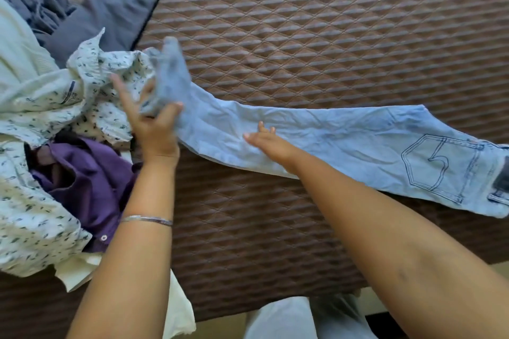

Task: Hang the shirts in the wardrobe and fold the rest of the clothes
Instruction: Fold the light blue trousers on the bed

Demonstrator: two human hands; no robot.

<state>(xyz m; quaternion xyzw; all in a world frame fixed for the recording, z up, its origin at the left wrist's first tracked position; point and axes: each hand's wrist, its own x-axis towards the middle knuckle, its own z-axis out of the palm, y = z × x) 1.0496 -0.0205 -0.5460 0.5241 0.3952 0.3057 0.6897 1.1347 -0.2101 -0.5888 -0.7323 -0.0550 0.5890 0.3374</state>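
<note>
**A:** status, left to right?

**B:** Far left is the pile: white printed shirt (41, 107) crumpled on top, purple shirt (91, 173) under it, cream garment (80, 270) at the near edge. Grey-blue clothes (115, 5) lie behind, at upper left. All on the brown quilted mattress (303, 22).

**A:** left hand?

**B:** My left hand (154, 129) is just right of the pile, raised. Thumb and fingers are curled round the leg end of the light-blue jeans (316, 140), with a wad of denim bunched in the grip and lifted off the bed. That end is blurred, so hem detail is unreadable. Silver bangle (147, 219) on that forearm.

**A:** right hand?

**B:** My right hand (268, 140) lies flat on the jeans leg around mid-length, fingers straight, palm down, pressing the fabric to the mattress. It isn't gripping anything.

**A:** where do the jeans sit?

**B:** They're stretched across the mattress from my left hand to the right edge of view. The leg lies flat but wrinkled. The back pocket (440, 170) faces up near the right end, and the waistband runs out of frame. The raised end touches the printed shirt; the rest is clear of the pile.
</note>
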